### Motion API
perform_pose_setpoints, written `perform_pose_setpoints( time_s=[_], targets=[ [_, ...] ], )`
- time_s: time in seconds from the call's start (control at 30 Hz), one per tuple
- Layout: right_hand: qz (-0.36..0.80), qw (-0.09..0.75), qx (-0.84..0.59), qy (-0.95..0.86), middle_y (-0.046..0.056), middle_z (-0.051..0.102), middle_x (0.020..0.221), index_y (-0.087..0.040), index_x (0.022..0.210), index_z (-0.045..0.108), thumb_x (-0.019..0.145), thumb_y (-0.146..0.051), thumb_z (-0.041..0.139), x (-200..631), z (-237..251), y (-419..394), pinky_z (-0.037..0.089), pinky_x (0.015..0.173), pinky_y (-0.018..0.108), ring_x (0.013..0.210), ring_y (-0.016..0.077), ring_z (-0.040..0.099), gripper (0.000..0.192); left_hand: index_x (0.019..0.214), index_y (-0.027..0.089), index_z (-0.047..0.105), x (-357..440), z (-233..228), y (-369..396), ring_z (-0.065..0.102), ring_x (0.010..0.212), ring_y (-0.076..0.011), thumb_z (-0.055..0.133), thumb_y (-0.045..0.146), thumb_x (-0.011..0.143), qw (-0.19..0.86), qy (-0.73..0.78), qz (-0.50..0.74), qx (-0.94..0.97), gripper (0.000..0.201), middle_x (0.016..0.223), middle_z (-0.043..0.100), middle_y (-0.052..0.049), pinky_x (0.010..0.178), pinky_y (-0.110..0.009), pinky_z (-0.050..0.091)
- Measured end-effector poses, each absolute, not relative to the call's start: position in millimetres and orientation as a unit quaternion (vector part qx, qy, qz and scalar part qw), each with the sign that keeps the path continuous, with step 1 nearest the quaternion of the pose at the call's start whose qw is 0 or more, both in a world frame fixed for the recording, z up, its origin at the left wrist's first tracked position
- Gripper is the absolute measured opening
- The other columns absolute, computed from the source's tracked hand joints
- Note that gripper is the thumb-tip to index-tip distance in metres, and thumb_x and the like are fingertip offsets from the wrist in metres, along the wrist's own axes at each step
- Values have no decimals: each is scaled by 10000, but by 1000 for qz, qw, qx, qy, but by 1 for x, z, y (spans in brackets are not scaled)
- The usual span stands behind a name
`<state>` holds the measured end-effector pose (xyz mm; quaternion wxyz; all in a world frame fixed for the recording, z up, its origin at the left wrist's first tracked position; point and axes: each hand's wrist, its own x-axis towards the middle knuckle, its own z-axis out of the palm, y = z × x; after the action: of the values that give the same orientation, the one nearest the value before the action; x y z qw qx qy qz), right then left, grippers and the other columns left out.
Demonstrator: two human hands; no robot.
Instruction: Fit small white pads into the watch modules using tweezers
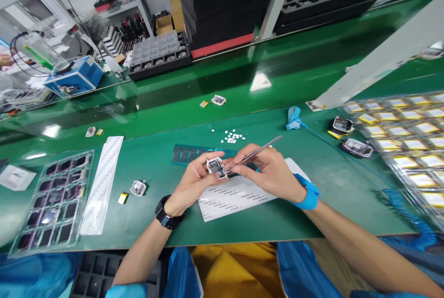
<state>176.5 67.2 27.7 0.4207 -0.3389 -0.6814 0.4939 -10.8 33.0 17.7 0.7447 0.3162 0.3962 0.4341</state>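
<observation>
Between the thumb and fingers of my left hand (pixel 198 175) is a small white-framed watch case (pixel 216 167) with its circuit board showing. My right hand (pixel 267 168) pinches metal tweezers (pixel 256 152), their tips at the right edge of the case. Whether the tips hold anything is too small to tell. Under both hands lies a printed white adhesive sheet (pixel 229 198). Behind them, a teal sheet with dark strips (pixel 187 153) is partly covered by my hands. Several small white pieces (pixel 233 137) are scattered just beyond it.
At left are a clear tray of dark screens (pixel 55 201), a long white strip sheet (pixel 102 187) and a watch case with a battery (pixel 138 188). Trays of batteries (pixel 404 162) fill the right side, near a coiled blue cord (pixel 395 198). A white post (pixel 374 64) rises at right.
</observation>
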Motion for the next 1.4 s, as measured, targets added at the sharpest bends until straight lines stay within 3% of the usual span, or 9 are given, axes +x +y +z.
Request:
perform_pose_setpoints(
  time_s=[0.13, 0.3, 0.57, 0.83, 0.93, 1.27, 1.4],
  targets=[
    [507, 446, -325, -662, 50, 758, 779, -211, 765, 683, 802, -375, 738, 172, 24, 65, 594, 738, 365, 814, 221, 733, 177, 1078, 226, 710, -12, 23, 34, 653, 806, -124, 760, 152, 690, 768, 387, 432, 272, 398, 898, 699, -16, 788, -283, 556],
    [510, 457, -286, -670, 35, 753, 763, -223, 769, 698, 816, -304, 735, 170, 21, 65, 575, 745, 370, 814, 205, 712, 101, 1069, 211, 731, -15, 26, 33, 657, 793, -136, 744, 282, 754, 783, 377, 429, 246, 323, 895, 693, -45, 746, -288, 578],
    [441, 426, -221, -759, 25, 768, 758, -256, 738, 715, 868, -223, 657, 175, 23, 71, 571, 729, 350, 860, 194, 681, 147, 1100, 235, 718, -14, 24, 31, 639, 784, -131, 748, 368, 775, 772, 378, 427, 281, 353, 866, 684, -29, 766, -309, 574],
    [484, 454, -238, -709, 34, 763, 762, -241, 748, 708, 845, -308, 706, 176, 23, 69, 589, 712, 349, 838, 194, 715, 118, 1107, 254, 716, -17, 24, 31, 648, 846, -149, 740, 382, 779, 768, 381, 424, 292, 353, 990, 688, -39, 767, -307, 571],
    [483, 433, -223, -727, 38, 760, 741, -245, 711, 712, 862, -342, 682, 178, 24, 72, 589, 714, 350, 846, 196, 713, 181, 1105, 255, 719, -18, 24, 30, 649, 842, -152, 741, 384, 777, 768, 382, 422, 295, 354, 996, 688, -43, 758, -309, 574],
    [452, 445, -253, -730, 43, 759, 753, -245, 729, 703, 846, -308, 698, 172, 23, 67, 563, 730, 384, 821, 206, 680, 133, 1103, 263, 716, -15, 24, 31, 645, 797, -113, 745, 398, 774, 769, 377, 426, 293, 356, 958, 676, -23, 717, -248, 568],
    [479, 440, -262, -713, 47, 752, 772, -240, 727, 693, 833, -350, 710, 172, 21, 68, 547, 787, 405, 886, 226, 679, 154, 1161, 242, 659, -14, 22, 31, 655, 824, -134, 734, 431, 777, 749, 387, 432, 321, 434, 990, 686, -41, 781, -301, 561]
  ],
)
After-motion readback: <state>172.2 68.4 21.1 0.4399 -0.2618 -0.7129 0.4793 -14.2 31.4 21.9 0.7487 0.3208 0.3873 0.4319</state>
